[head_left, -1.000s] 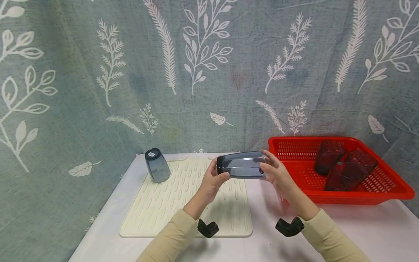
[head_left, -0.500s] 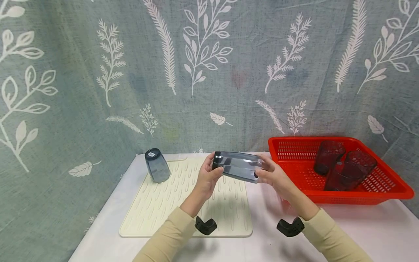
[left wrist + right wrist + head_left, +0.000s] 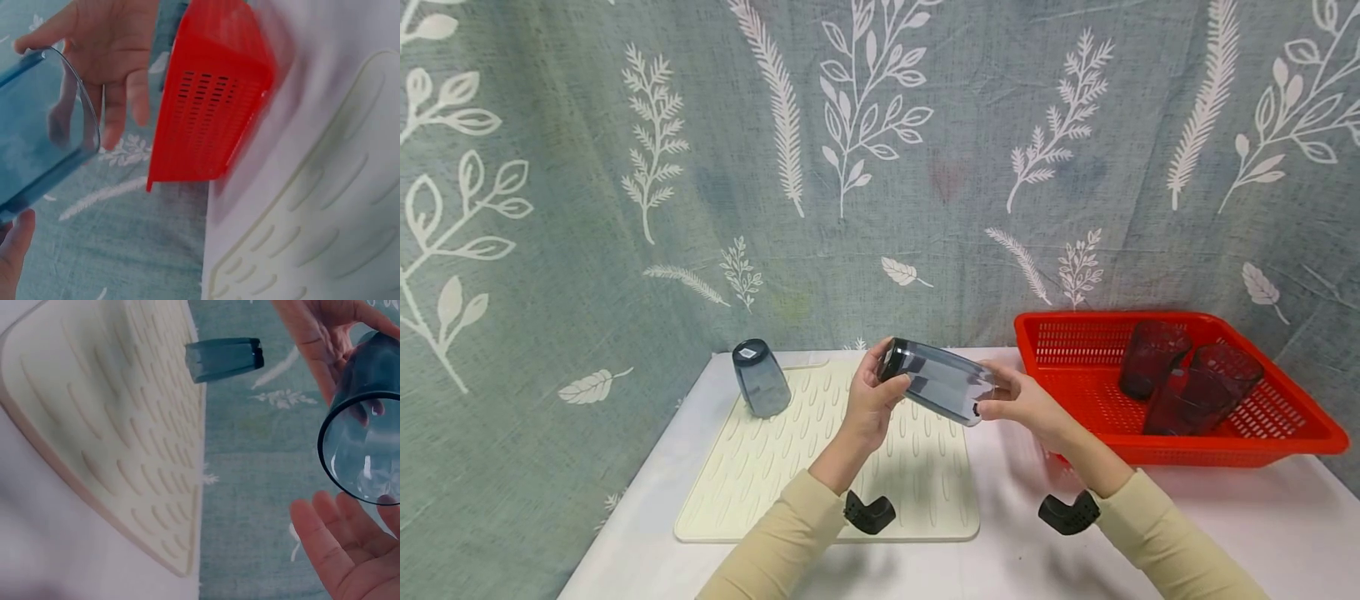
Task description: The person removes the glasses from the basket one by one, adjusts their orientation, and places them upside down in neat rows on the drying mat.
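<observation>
Tilted in the air over the right part of the cream drying mat (image 3: 820,483) is a clear blue-grey drinking glass (image 3: 938,382). Its dark base points up and left, its open rim down and right. My left hand (image 3: 867,408) grips the base end, thumb across the front. At the rim is my right hand (image 3: 1032,408), its thumb touching the edge; the left wrist view shows its fingers (image 3: 115,112) straight and spread beyond the rim. A second glass (image 3: 763,385) stands upside down at the mat's back left corner, a pale label on its base.
To the right, a red plastic basket (image 3: 1097,454) holds glasses: one (image 3: 1150,358) near its back wall and others (image 3: 1198,396) overlapping in front. White cloth (image 3: 1007,542) covers the table. A leaf-patterned curtain (image 3: 947,183) hangs close behind.
The held glass has turned from nearly level to slanting, base higher and rim lower. Both hands have shifted slightly left with it. The standing glass and basket have not moved.
</observation>
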